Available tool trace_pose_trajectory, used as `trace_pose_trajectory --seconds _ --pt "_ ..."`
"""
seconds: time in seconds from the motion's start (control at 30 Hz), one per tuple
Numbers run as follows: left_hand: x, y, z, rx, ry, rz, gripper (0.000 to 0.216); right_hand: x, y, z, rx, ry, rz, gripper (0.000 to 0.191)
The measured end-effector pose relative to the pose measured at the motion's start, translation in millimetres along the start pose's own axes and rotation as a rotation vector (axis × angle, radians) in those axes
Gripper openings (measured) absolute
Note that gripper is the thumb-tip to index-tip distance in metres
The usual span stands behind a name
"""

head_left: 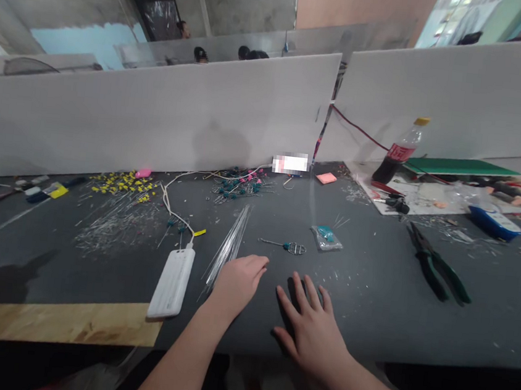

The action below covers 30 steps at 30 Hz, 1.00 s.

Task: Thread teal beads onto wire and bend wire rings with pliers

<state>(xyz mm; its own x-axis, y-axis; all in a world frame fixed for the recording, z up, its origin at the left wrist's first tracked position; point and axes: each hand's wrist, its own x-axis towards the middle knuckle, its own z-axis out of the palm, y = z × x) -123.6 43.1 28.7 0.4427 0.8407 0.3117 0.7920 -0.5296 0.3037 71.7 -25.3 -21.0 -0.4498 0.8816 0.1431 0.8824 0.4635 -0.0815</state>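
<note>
My left hand (241, 280) rests on the grey table with its fingers curled together; its palm side faces away, and nothing shows between the fingertips. Just left of it lies a bundle of thin straight metal wires (231, 241). My right hand (309, 327) is open, palm down, fingers spread, holding nothing. Beyond both hands lies a small wire piece (294, 248) with a teal part, a caged end and a long stem. To its right is a small clear plastic bag (327, 238) with teal bits inside.
A white power bank (172, 282) with a cable lies left. Behind are yellow pieces (124, 185), loose wires (115, 229) and a heap of teal-and-pink wire pieces (240, 185). Pliers (437, 263), a cola bottle (399, 152) and a blue-and-white object (494, 223) are right. White partitions (158, 110) stand behind.
</note>
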Motion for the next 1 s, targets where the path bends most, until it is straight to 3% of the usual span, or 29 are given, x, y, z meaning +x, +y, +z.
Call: trace_pose_trajectory --seconds 0.1,0.33,0.43,0.67,0.8,0.87,1.0 --pt "-0.4 -1.2 -0.1 0.004 -0.003 -0.005 0.019 4.9 0.7 1.3 -0.004 0.007 -0.002 0.063" --pt "-1.1 -1.3 -0.2 0.012 -0.025 0.004 0.019 -47.9 -2.6 6.5 -0.012 0.063 -0.095 0.076" --pt "0.3 0.8 0.2 0.017 -0.039 0.005 0.019 -52.6 -0.7 6.3 -0.016 0.058 -0.092 0.074" --pt "1.9 1.2 3.6 0.036 -0.087 -0.030 0.020 -3.2 5.1 0.0 0.027 0.014 0.011 0.065" --pt "3.0 -1.8 1.0 0.061 -0.139 -0.066 0.022 29.7 24.4 -16.6 0.073 0.010 0.043 0.062" --pt "3.6 -2.8 -1.3 0.089 -0.183 -0.097 0.023 43.2 43.8 -24.0 0.134 -0.017 -0.115 0.064" --pt "3.0 -1.7 -4.1 0.146 -0.307 -0.133 0.022 64.6 85.5 -28.1 0.214 -0.144 -0.667 0.059"
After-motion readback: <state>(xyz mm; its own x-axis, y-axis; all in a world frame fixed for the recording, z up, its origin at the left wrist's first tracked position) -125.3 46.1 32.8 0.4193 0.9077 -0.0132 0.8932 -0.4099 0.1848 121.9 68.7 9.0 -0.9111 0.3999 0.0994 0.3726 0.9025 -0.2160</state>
